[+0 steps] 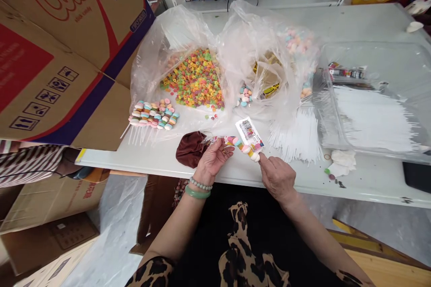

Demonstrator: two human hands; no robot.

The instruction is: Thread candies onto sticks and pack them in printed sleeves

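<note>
Between my hands is a candy skewer [245, 148] of pastel discs and small yellow and orange pieces. My right hand [278, 177] is closed at its lower right end, by a white piece; any stick there is hidden by the fingers. My left hand [214, 158] pinches a clear printed wrapper [220, 139] at the skewer's other end. How far the candy sits inside the wrapper is hard to tell. Just behind the skewer lies a stack of white printed wrappers [248, 129]. A dark brown cloth bundle [189, 149] rests left of my left hand.
Finished-looking candy skewers [153, 115] lie at the left beside a large carton [67, 54]. Clear bags hold ring candies [198, 78] and pastel candies [298, 42]. White sticks [298, 136] lie right of the wrappers, near a clear plastic tray [373, 148] with more sticks.
</note>
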